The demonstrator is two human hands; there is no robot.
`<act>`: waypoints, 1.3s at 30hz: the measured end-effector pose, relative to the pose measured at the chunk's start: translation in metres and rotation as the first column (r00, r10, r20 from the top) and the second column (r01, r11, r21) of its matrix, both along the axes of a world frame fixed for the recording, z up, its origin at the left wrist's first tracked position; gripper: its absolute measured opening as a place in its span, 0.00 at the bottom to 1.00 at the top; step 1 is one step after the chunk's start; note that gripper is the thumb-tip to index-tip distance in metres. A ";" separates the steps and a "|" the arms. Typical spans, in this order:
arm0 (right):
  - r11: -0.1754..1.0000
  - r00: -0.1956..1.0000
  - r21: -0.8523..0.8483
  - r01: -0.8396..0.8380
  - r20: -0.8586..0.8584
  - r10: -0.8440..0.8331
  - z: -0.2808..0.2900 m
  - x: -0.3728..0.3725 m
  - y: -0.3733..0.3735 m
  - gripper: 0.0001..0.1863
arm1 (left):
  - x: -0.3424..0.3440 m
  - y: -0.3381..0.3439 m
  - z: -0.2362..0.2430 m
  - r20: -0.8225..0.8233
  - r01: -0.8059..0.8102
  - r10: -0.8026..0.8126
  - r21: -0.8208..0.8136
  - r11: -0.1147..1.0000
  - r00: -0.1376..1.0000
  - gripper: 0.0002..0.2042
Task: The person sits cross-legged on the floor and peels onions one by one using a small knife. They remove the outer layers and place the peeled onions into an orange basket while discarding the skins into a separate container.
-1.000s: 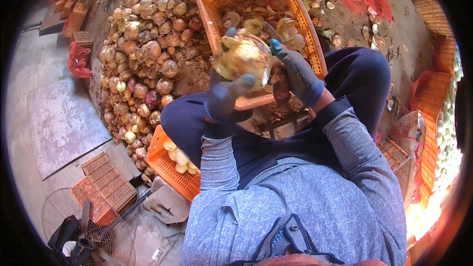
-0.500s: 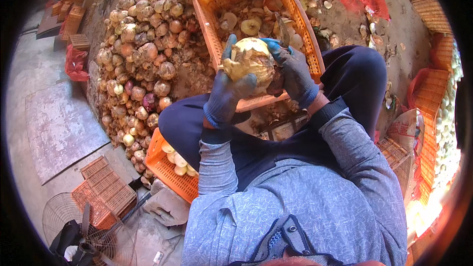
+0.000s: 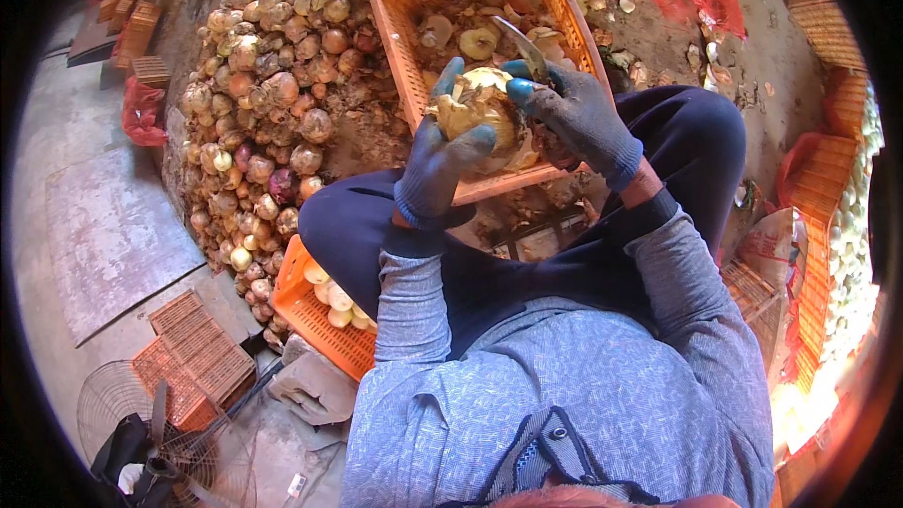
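Cradling grip: left hand [image 3: 435,162] is cupping onion [image 3: 494,124] over near end of crate [image 3: 576,19], right hand [image 3: 581,122] is pinching knife [image 3: 525,50] at onion's far right, bulb likely handling firm, weighty, slippery-skinned, best held round its sides.

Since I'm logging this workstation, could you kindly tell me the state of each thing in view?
Held onion: partly peeled
Knife: blade exposed
Left hand: gloved, grip closed on onion
Right hand: gloved, grip closed on knife
Front orange crate: open, holding onion trimmings
Left orange crate: open, holding peeled onions
Onion pile: mostly unpeeled
Electric fan: apparently stopped
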State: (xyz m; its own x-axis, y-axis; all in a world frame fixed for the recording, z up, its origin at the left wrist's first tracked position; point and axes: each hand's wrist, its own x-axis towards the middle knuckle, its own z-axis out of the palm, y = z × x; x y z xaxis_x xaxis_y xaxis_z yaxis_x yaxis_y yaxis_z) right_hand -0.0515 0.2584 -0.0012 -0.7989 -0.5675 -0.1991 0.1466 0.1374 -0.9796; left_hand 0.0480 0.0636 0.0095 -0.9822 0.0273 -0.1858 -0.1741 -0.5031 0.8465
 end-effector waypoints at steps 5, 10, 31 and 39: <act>0.986 0.955 0.055 -0.156 -0.246 0.165 0.015 0.000 0.004 0.31 | -0.004 0.001 -0.008 0.124 0.106 -0.079 -0.229 0.968 0.989 0.47; 0.979 0.983 0.092 -0.182 0.006 0.182 0.007 0.003 0.001 0.31 | -0.002 0.002 -0.008 0.121 0.141 -0.112 -0.268 0.953 0.986 0.50; 0.993 0.992 0.072 0.090 0.085 -0.096 0.001 -0.004 -0.003 0.20 | -0.001 -0.005 -0.005 0.153 0.156 -0.127 -0.201 0.967 0.980 0.38; 0.997 0.991 -0.075 -0.008 0.130 0.018 -0.016 0.000 -0.004 0.27 | 0.003 -0.013 -0.032 0.117 -0.060 0.086 -0.215 0.975 0.989 0.31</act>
